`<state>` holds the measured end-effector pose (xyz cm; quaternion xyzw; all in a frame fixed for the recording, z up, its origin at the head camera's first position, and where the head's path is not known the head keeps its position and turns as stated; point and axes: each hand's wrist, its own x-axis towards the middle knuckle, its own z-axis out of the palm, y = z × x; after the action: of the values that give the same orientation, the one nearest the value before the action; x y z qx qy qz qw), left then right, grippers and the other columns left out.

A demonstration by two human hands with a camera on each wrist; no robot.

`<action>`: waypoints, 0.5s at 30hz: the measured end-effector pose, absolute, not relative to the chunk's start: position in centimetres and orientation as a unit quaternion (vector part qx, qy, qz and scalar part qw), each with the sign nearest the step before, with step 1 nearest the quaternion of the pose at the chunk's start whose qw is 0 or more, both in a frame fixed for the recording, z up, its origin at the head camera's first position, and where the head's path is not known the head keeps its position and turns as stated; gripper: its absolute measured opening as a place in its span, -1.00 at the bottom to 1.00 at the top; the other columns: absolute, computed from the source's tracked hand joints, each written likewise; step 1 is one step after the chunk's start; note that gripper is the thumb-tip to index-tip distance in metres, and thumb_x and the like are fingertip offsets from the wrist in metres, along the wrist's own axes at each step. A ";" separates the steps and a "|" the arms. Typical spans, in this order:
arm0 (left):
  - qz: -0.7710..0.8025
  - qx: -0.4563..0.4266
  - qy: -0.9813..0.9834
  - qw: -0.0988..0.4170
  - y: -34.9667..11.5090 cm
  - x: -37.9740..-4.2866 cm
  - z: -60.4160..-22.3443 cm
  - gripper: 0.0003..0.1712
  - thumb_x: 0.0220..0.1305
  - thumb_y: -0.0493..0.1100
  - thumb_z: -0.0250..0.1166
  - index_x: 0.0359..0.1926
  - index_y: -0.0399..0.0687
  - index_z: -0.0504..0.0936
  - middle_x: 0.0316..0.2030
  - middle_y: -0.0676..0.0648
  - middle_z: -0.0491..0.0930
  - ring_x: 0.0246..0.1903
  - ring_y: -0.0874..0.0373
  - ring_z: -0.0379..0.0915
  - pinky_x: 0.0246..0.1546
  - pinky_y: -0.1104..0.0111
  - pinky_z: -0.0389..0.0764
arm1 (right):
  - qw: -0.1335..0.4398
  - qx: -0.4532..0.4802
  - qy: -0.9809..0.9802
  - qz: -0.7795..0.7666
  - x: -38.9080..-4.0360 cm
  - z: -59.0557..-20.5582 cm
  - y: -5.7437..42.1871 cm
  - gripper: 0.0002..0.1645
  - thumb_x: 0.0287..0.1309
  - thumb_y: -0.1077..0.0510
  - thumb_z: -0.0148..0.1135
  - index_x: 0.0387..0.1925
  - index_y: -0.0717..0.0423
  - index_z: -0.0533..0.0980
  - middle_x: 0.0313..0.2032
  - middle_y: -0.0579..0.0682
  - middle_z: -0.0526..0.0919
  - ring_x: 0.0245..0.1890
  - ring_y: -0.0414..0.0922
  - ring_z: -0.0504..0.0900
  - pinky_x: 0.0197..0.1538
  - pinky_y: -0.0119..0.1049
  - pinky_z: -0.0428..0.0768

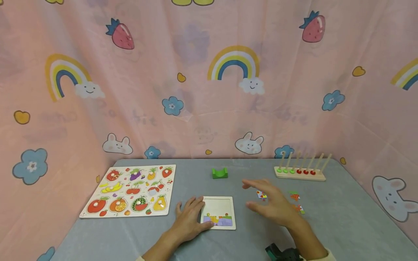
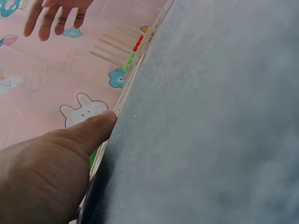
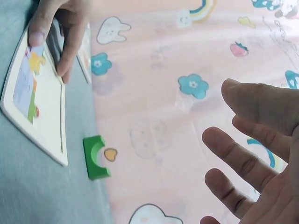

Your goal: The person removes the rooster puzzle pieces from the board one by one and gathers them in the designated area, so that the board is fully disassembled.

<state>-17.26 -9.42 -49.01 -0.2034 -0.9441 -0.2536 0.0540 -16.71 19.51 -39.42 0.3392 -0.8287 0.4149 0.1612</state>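
Note:
A small square jigsaw tray (image 1: 218, 207) lies in the middle of the table, its lower part filled with purple, yellow and green pieces (image 1: 218, 219). Across its left side rests my left hand (image 1: 190, 220), thumb on the lower left rim and fingers along the upper left edge. My right hand (image 1: 274, 204) hovers right of the tray with fingers spread and nothing in them. Close by are loose puzzle pieces: a red, yellow and blue one (image 1: 262, 195), partly behind the fingers, an orange and green one (image 1: 295, 196) and another orange one (image 1: 300, 208), partly covered.
At the left lies a large fruit peg board (image 1: 128, 192). A green notched block (image 1: 220, 173) stands behind the tray. The back right holds a wooden peg rack (image 1: 300, 175) with green and red beads. A dark device (image 1: 283, 253) sits by my right wrist; a pink curtain (image 1: 209, 119) hangs behind.

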 end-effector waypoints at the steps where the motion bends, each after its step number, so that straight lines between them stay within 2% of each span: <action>1: -0.255 -0.203 -0.944 0.054 -9.4 -17.3 -49.0 -0.15 0.00 0.27 0.42 0.18 -0.19 0.52 0.29 -0.10 0.36 0.30 -0.14 0.13 0.13 -0.32 -0.13 | 0.158 0.343 -0.826 0.418 -16.8 -39.4 19.2 -0.33 0.03 0.17 0.45 0.23 0.01 0.48 -0.04 -0.14 0.61 0.00 -0.12 0.42 -0.05 0.01 0.43; 9: -0.254 -0.204 -0.944 0.056 -9.5 -17.2 -48.8 -0.16 -0.01 0.26 0.44 0.16 -0.19 0.53 0.28 -0.11 0.37 0.29 -0.15 0.15 0.12 -0.32 -0.12 | 0.143 0.359 -0.819 0.425 -17.5 -40.3 16.8 -0.36 0.04 0.11 0.45 0.21 0.00 0.50 -0.03 -0.17 0.62 0.01 -0.11 0.44 -0.02 0.10 0.39; 15: -0.271 -0.203 -0.940 0.043 -9.6 -17.3 -48.7 -0.17 -0.02 0.26 0.45 0.16 -0.17 0.53 0.29 -0.11 0.36 0.31 -0.16 0.12 0.14 -0.32 -0.17 | 0.125 0.370 -0.807 0.442 -17.8 -41.0 15.2 -0.36 0.06 0.15 0.43 0.22 0.04 0.49 -0.04 -0.08 0.63 0.01 -0.09 0.44 -0.02 0.08 0.40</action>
<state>-17.31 -9.57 -48.68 -0.2028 -0.9401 -0.2707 0.0428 -17.82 15.22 -41.03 0.3704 -0.8075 0.4417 0.1253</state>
